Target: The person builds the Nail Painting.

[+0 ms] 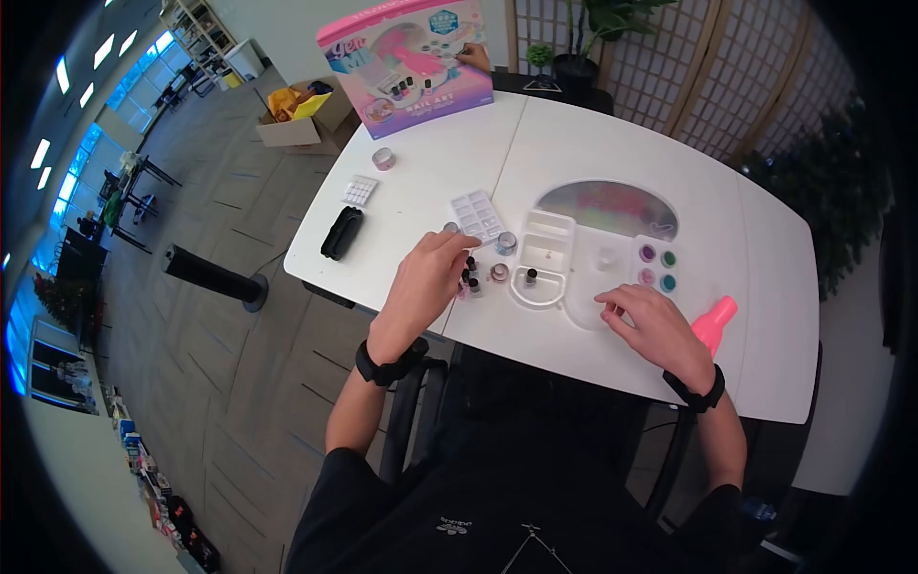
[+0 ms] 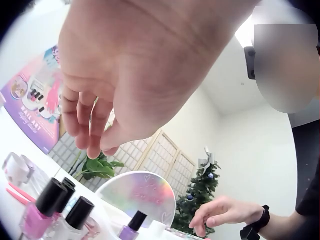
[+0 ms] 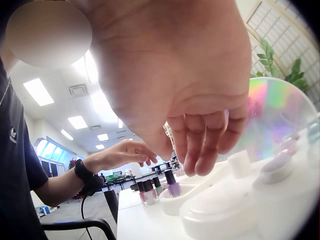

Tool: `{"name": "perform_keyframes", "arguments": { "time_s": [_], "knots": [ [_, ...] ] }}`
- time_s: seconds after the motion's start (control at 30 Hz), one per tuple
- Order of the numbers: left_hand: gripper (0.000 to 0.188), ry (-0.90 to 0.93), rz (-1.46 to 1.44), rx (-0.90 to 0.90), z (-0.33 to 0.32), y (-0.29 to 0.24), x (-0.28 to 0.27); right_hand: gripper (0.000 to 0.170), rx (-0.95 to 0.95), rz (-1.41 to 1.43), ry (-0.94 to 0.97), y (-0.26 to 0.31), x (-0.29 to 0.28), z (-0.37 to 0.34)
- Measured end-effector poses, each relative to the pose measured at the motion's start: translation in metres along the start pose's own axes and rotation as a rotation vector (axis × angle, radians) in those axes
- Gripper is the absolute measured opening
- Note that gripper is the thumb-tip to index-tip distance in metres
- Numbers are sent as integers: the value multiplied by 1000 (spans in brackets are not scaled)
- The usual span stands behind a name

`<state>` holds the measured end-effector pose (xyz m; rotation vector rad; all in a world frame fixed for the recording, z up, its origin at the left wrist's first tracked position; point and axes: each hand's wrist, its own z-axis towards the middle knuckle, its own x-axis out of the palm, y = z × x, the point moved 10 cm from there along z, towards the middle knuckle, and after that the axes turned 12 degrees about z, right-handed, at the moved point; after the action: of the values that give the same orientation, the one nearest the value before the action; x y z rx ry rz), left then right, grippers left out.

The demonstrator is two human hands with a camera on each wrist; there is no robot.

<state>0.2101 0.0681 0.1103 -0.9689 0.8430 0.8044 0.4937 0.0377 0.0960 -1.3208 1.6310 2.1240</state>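
Loosely curved and open, the left hand point(image 1: 428, 279) hovers near the clustered nail polish bottles point(image 1: 473, 284); the right hand point(image 1: 660, 330), likewise relaxed, hangs over the white nail-art station point(image 1: 584, 304), whose rounded front compartment holds a purple polish bottle point(image 2: 130, 230).

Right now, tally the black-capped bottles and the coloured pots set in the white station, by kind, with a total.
Black-capped bottles beside the tray: 3
Black-capped bottle in the tray: 1
Coloured pots: 4
Total: 8
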Motion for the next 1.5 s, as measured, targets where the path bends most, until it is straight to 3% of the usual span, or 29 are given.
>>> {"name": "perform_keyframes", "arguments": {
  "time_s": [0.27, 0.9, 1.27, 1.5],
  "knots": [
    [20, 136, 39, -39, -27, 11, 20, 23, 1, 4, 14, 3, 5, 1],
    [21, 166, -34, -92, -34, 27, 36, 25, 37, 14, 43, -1, 9, 0],
    [19, 184, 15, -103, -29, 31, 20, 25, 28, 10, 38, -2, 8, -4],
    [21, 207, -178, -104, -18, 30, -29, 24, 30, 60, 26, 12, 5, -4]
  ]
}}
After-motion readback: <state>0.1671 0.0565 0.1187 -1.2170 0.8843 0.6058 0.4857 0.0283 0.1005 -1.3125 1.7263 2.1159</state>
